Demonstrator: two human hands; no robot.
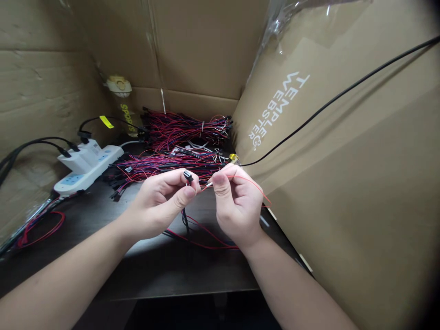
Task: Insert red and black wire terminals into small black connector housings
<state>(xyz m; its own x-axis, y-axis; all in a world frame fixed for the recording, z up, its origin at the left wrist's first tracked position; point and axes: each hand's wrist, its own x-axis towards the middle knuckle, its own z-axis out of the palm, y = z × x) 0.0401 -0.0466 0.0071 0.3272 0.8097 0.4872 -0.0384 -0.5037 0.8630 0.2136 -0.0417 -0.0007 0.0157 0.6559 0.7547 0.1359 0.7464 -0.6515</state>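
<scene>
Between the thumb and forefinger of my left hand is a small black connector with wires below it. My right hand pinches a thin orange-red wire, whose loose part curves out to the right. A small white piece shows at the right fingertips. The two hands are close together but apart, with a bit of red wire between them. Red and black wires hang under the hands over the dark table. Behind the hands lie two bundles of red and black wires.
A white power strip with plugged-in adapters stands at the left. Beside it is a clear bottle with a pale cap. Cardboard walls surround the table. A black cable crosses the right side.
</scene>
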